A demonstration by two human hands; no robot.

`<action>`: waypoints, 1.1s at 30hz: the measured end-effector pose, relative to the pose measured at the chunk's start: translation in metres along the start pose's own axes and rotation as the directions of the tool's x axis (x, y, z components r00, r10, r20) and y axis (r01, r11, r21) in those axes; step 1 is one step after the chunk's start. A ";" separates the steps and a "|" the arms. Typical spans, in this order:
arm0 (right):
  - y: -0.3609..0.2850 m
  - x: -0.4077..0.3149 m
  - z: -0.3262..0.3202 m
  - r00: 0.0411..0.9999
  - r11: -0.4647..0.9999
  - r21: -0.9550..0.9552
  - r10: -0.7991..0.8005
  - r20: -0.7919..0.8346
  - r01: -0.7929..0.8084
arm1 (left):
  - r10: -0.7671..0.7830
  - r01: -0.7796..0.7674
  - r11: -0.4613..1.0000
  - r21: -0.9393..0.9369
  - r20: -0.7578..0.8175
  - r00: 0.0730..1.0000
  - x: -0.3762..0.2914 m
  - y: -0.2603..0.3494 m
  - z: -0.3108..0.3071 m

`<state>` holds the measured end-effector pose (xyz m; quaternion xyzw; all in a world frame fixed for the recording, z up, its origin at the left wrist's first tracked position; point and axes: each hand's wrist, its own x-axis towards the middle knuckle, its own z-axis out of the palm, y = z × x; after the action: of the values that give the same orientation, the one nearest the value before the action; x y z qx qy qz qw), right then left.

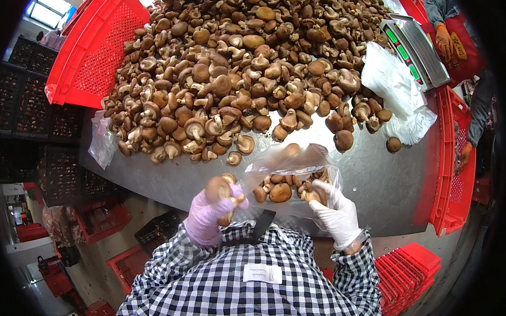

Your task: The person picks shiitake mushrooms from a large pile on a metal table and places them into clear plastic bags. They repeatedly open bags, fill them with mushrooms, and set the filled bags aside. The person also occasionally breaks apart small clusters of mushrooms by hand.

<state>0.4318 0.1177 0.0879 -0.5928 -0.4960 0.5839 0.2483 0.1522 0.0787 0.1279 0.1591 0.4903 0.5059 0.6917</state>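
Note:
My left hand (pixel 215 213), in a lilac glove, is closed around several brown mushrooms (pixel 218 190) and is slightly blurred. A clear plastic bag (pixel 252 174) lies in front of me with its mouth towards me and several mushrooms (pixel 280 193) inside. At the bag's right side, my right hand (pixel 335 209), in a white glove, has its fingers on mushrooms at the opening; whether it grips one or the bag's edge I cannot tell. Beyond the bag a large heap of mushrooms (pixel 222 85) covers much of the metal table (pixel 386 183).
A digital scale (pixel 424 51) and white plastic bags (pixel 389 79) lie at the right. A red crate (pixel 102 52) leans at the left; another red crate (pixel 445 164) stands right. Another person's orange-gloved hands (pixel 444 40) are beyond the scale and by that crate. Stacked red crates (pixel 408 272) stand below.

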 end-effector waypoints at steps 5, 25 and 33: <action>-0.027 -0.005 -0.008 0.988 0.935 0.319 0.152 0.037 -0.156 | 0.197 -0.215 0.948 -0.234 -0.097 0.976 0.011 -0.015 -0.009; -0.060 0.005 -0.224 0.883 0.967 0.046 -0.208 -0.420 0.250 | -0.109 0.097 0.977 0.188 0.055 0.993 0.070 -0.002 0.012; -0.010 0.106 -0.341 0.847 0.976 -0.215 -0.130 -0.515 0.019 | 0.256 -0.274 0.295 0.915 0.200 0.946 0.087 -0.008 0.021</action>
<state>0.7302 0.3113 0.1154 -0.7322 -0.4883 0.3360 0.3355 0.1750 0.1556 0.0868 0.6072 0.6514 0.2401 0.3864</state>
